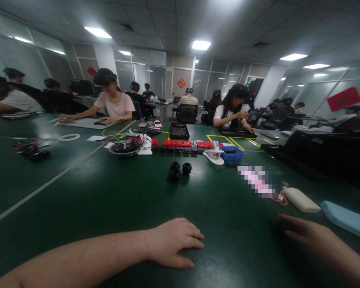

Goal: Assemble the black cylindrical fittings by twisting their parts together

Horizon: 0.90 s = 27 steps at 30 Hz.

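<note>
My left hand (pixel 175 243) rests palm down on the green table (pixel 138 204), its fingers spread and nothing in it. Over at the right, my right hand (pixel 306 232) is held low by the tabletop with its fingers stretched out, slightly blurred, and also holds nothing. Beyond its fingertips lie a cream-coloured case (pixel 301 200) and a light blue case (pixel 346 219). Three small black round parts (pixel 175 174) stand close together in front of me, well apart from both hands.
Farther back are a round metal dish (pixel 124 149), red blocks in a row (pixel 177 144), a white clamp (pixel 214 154), a blue bin (pixel 231 153) and a black tray (pixel 179 131). Tools (pixel 31 149) lie left; a bulky black item (pixel 321 156) stands right. Several people sit around.
</note>
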### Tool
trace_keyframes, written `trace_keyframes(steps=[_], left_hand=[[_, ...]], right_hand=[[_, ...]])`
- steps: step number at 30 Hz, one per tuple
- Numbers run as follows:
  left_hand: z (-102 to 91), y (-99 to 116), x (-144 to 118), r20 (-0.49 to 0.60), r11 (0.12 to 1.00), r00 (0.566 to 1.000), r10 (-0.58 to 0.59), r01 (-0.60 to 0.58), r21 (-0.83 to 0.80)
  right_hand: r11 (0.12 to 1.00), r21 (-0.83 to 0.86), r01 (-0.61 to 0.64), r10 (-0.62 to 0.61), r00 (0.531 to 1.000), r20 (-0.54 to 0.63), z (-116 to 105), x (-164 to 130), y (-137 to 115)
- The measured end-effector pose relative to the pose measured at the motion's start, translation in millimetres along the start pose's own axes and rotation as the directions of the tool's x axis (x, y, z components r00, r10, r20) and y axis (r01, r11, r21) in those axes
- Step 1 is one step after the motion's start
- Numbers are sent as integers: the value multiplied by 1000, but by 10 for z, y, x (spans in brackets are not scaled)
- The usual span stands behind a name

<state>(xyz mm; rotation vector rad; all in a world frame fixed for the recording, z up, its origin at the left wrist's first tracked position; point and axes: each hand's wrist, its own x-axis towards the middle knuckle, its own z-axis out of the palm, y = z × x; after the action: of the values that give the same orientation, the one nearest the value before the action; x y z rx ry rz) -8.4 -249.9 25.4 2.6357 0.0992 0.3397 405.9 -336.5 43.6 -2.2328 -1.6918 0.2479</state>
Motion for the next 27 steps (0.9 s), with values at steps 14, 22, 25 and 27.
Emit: trace_keyframes(steps=[14,22,25,27], left_hand=[[22,-21,-7,1,999,1000,14,-14,40],[18,-37,3,6,998,999,34,-34,61],[20,-41,1,-9,996,999,43,-42,73],[18,-44,3,-6,996,999,46,-46,80]], right_hand=[[884,-4,467,-443,842,309,623,656,-2440],[931,-102,351,-330,928,176,928,1289,-2717],[937,-114,331,-316,940,131,990,1330,-2708],[936,-112,334,-323,940,110,1017,1317,-2691]])
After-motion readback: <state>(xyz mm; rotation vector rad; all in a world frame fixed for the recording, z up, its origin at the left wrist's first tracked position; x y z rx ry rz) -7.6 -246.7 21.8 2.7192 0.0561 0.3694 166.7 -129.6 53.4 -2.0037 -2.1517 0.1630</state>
